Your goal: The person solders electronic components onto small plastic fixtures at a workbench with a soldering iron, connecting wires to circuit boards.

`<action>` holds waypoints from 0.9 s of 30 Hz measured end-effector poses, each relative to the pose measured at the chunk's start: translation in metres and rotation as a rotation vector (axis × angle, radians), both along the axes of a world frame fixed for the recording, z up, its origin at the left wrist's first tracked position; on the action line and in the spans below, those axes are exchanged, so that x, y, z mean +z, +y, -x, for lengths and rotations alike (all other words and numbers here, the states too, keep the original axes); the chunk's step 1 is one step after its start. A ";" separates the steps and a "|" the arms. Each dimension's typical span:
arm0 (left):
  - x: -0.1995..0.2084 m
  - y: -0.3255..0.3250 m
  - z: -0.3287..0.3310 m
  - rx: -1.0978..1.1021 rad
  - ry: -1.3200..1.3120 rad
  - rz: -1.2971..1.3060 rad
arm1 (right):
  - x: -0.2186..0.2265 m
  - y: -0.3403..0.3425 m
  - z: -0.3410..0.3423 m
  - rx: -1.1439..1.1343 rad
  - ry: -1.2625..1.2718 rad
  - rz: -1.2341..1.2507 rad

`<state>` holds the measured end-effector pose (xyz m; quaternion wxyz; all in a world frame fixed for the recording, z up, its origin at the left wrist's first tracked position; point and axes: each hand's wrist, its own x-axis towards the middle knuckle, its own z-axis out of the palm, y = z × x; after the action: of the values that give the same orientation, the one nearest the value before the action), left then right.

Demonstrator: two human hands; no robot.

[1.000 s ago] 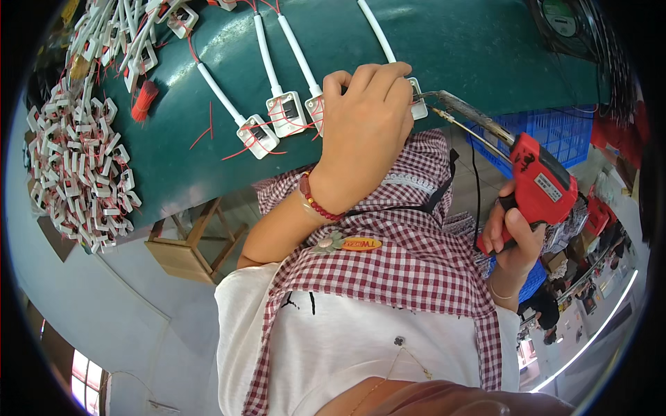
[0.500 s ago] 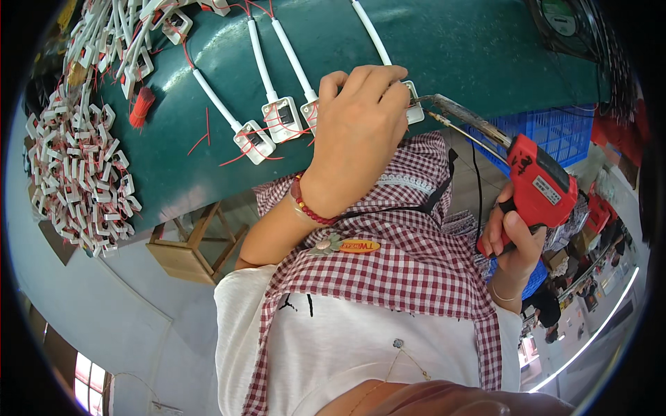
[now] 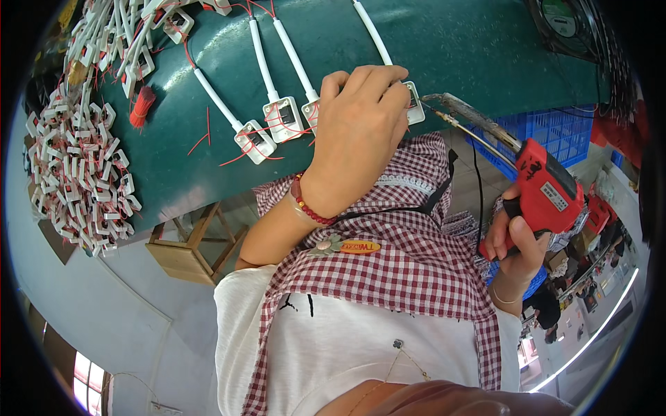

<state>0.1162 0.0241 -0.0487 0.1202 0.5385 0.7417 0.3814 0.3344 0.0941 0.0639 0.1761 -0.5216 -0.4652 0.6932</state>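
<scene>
My right hand (image 3: 522, 255) is gripping the iron (image 3: 549, 193); my left hand (image 3: 361, 139) is hiding its hold. By the surface's near edge (image 3: 183, 190), three boxes (image 3: 282, 132) are bearing wires (image 3: 272, 158), completion unclear.

Table (image 3: 479, 55): cabled housings (image 3: 282, 120) in a row, left hand (image 3: 364, 132) over its right part. Wire bundle (image 3: 142, 107) left of row; heap (image 3: 80, 173) farther left. Soldering gun (image 3: 548, 187) in right hand (image 3: 517, 243), right of row.

White housing (image 3: 416, 114), partly covered, lies at near edge of bench (image 3: 485, 59); red soldering gun (image 3: 551, 194), tilted, tip just beside it.
</scene>
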 end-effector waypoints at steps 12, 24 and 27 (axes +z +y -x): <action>0.001 0.000 0.001 -0.027 0.018 0.006 | -0.005 0.003 -0.001 0.006 0.011 0.022; 0.002 -0.003 0.002 -0.013 -0.004 0.027 | -0.006 0.000 -0.001 -0.007 0.011 0.025; 0.002 -0.003 0.002 -0.016 -0.009 0.036 | -0.007 0.000 -0.001 -0.008 0.005 0.023</action>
<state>0.1144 0.0214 -0.0462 0.1364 0.5406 0.7435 0.3693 0.3358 0.0940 0.0574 0.1741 -0.5239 -0.4547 0.6989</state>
